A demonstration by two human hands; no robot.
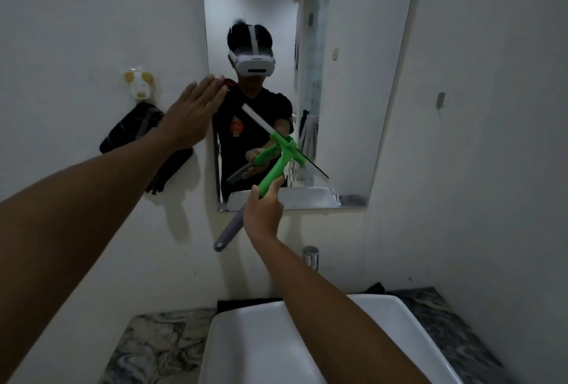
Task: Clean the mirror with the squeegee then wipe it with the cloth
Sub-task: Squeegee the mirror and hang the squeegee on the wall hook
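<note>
A tall mirror (347, 76) hangs on the white wall above the sink. My right hand (262, 214) is shut on the green-and-grey handle of a squeegee (278, 168). Its blade lies slanted against the lower middle of the glass, and water drips show beneath it. My left hand (192, 111) is flat and open, its fingertips at the mirror's left edge. A dark cloth (144, 147) hangs from a wall hook left of the mirror, apart from both hands.
A white sink basin (255, 346) sits below on a marbled counter (153, 350). A chrome tap (310, 256) stands behind my right forearm. A small hook (441, 101) is on the right wall. The mirror reflects a person wearing a headset.
</note>
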